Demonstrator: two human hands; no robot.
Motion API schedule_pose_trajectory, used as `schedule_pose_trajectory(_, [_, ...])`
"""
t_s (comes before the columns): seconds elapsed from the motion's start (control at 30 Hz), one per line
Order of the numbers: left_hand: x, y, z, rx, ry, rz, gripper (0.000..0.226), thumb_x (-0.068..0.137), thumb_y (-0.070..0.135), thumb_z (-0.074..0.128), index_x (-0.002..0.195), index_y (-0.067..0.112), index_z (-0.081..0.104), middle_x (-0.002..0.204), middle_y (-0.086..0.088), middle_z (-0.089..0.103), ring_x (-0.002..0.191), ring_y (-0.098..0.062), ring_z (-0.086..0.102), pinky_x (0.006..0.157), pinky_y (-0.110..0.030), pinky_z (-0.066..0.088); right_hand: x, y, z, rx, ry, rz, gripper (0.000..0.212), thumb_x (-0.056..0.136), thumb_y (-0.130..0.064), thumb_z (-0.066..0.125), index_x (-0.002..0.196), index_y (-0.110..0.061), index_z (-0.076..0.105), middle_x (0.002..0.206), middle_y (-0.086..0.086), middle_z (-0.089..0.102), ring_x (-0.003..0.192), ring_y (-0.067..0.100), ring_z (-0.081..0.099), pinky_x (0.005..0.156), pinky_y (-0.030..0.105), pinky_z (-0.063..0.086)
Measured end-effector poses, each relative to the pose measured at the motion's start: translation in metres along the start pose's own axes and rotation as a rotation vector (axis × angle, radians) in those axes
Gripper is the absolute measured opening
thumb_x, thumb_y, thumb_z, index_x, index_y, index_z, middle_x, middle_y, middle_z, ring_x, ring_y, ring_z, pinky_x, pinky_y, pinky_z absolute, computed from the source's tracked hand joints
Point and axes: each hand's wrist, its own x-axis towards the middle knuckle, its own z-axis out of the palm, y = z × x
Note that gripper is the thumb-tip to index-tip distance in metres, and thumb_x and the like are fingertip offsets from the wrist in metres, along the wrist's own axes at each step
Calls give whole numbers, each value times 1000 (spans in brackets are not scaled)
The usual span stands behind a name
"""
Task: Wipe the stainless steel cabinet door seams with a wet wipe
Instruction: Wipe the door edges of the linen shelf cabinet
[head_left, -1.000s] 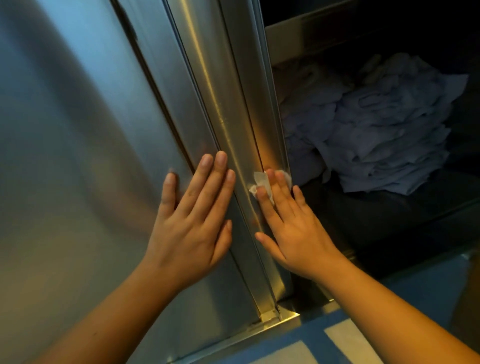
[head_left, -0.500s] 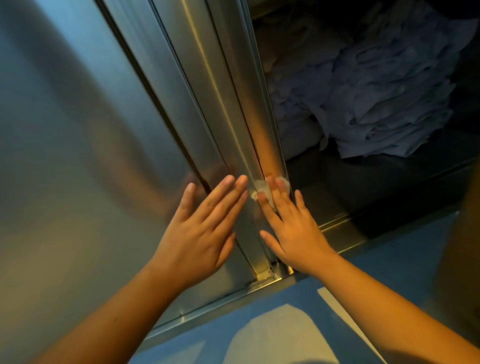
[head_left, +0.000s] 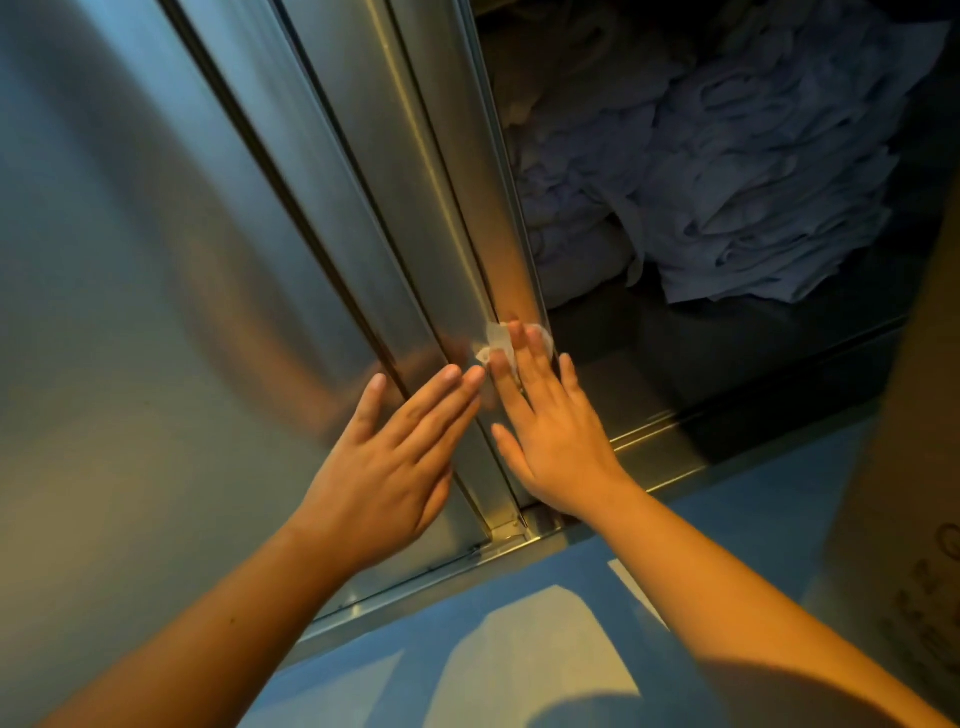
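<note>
The left hand (head_left: 387, 462) is laid flat, fingers straight and together, on the stainless steel cabinet door (head_left: 156, 312) beside its vertical seam (head_left: 332, 270). The right hand (head_left: 550, 441), fingers straight and slightly spread, presses a white wet wipe (head_left: 500, 343) against the door's edge profile (head_left: 467, 218). Piled pale cloths (head_left: 727, 171) are seen inside the open compartment.

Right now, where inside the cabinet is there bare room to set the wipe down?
The dark shelf strip between the cloth pile and the bottom track is bare, right of the right hand. Behind it the pile fills the space. The door seam is crowded: left hand beside right.
</note>
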Motion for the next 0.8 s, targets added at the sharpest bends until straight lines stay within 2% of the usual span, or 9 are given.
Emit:
schedule_pose_trajectory(0.07, [-3, 1, 1, -12, -9, -15, 56, 89, 29, 33, 140, 6, 37, 150, -9, 24, 141, -21, 16, 113, -48, -2, -7, 3, 5, 16, -46, -4, 79, 89, -38, 27, 141, -14, -28, 150, 18, -8, 140, 32, -1, 110, 46, 4])
schedule_pose_trajectory(0.13, [-6, 3, 2, -17, -18, -19, 57, 89, 30, 33, 141, 7, 36, 151, -8, 21, 143, -20, 10, 113, -48, -2, -20, 7, 15, 23, -175, 12, 78, 92, -41, 22, 132, -19, -42, 146, 10, -38, 138, 24, -26, 109, 42, -15])
schedule_pose_trajectory(0.2, [-8, 4, 3, -21, -24, -13, 57, 89, 30, 33, 141, 7, 36, 151, -8, 21, 143, -20, 9, 113, -48, -2, -38, 11, 28, 23, -317, 29, 82, 97, -43, 24, 123, -23, -51, 134, 2, -54, 128, 20, -44, 105, 40, -26])
schedule_pose_trajectory(0.27, [-8, 5, 3, -20, -29, -8, 57, 89, 30, 33, 141, 7, 37, 151, -8, 22, 142, -21, 14, 113, -48, -2, -58, 15, 41, -4, -427, 43, 85, 98, -45, 26, 121, -22, -52, 136, 5, -52, 125, 21, -48, 106, 42, -25])
schedule_pose_trajectory(0.43, [-6, 7, 2, -25, -36, -15, 57, 89, 31, 31, 140, 7, 37, 150, -9, 25, 139, -21, 19, 112, -49, -1, -91, 23, 56, -60, -636, 93, 72, 95, -53, 7, 121, -22, -53, 139, 6, -47, 122, 22, -50, 109, 41, -21])
schedule_pose_trajectory(0.53, [-6, 8, 2, -22, -35, -19, 56, 89, 31, 32, 140, 7, 38, 150, -9, 26, 139, -21, 19, 112, -49, 0, -87, 21, 50, -39, -653, 115, 67, 86, -57, -8, 120, -22, -54, 140, 6, -46, 123, 22, -49, 110, 43, -21])
schedule_pose_trajectory(0.6, [-7, 8, 2, -23, -34, -28, 56, 89, 30, 32, 140, 7, 38, 150, -8, 26, 139, -21, 18, 112, -49, 0, -75, 17, 43, -20, -577, 117, 66, 82, -59, -16, 122, -21, -53, 139, 6, -47, 125, 22, -47, 110, 44, -21])
schedule_pose_trajectory(0.7, [-9, 9, 3, -15, -28, -28, 56, 89, 30, 32, 140, 7, 39, 149, -9, 27, 139, -20, 19, 112, -49, 1, -50, 11, 32, -5, -402, 108, 68, 87, -57, -8, 128, -20, -47, 142, 7, -43, 130, 20, -42, 105, 45, -24])
schedule_pose_trajectory(0.8, [-12, 9, 4, -12, -38, -16, 56, 89, 30, 32, 140, 7, 38, 150, -9, 27, 139, -21, 19, 112, -50, 2, -46, 11, 32, -16, -415, 95, 70, 87, -57, -2, 125, -22, -50, 135, 2, -53, 128, 20, -43, 101, 40, -32])
